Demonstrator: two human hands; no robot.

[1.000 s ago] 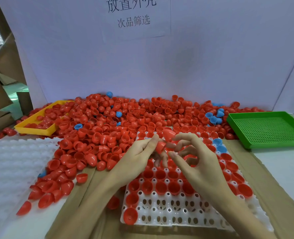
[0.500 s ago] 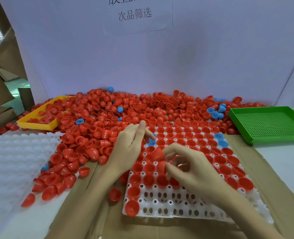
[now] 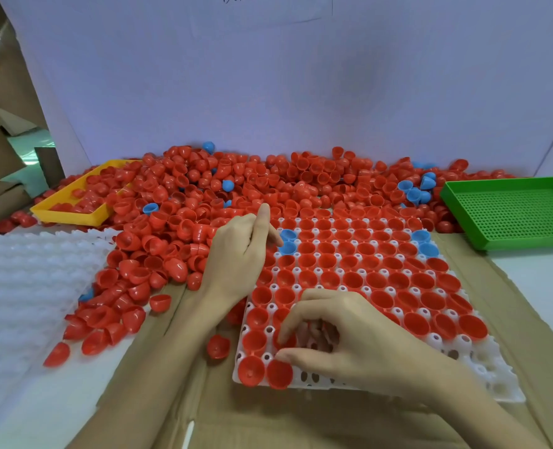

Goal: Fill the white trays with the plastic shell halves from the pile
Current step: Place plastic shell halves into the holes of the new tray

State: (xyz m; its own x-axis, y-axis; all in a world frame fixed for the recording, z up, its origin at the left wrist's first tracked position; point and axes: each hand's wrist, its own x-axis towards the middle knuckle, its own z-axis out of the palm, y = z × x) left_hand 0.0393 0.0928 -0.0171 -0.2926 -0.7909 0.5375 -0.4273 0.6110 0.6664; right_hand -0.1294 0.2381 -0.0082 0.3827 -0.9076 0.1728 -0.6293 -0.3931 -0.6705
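At the bottom of the frame the right hand [image 3: 343,338] hovers low over the near left corner of the white tray [image 3: 482,380], fingers curled down over the sockets; it seems to be pressing a red shell half [image 3: 280,372] into the front row, though whether anything sits pinched under the fingers I cannot tell. Beside it, an inverted red half [image 3: 251,371] fills the corner socket. The front rows to the right are bare; everything farther up is filled, mostly red with a few blue shell halves [image 3: 288,242]. At mid frame the left hand [image 3: 239,257] rests on the tray's left edge, fingers loosely curled with the forefinger raised, holding nothing I can make out. A loose red half [image 3: 218,346] lies on the cardboard [image 3: 268,419] just left of the tray. Spare white trays [image 3: 25,286] sit at the left. Farther up, the pile [image 3: 236,186] spreads across the frame, a yellow tray [image 3: 67,215] to its left, a green tray [image 3: 515,215] to its right. I'd judge the filling nearly done; next comes fetching more halves and seating them open side up in the front sockets.
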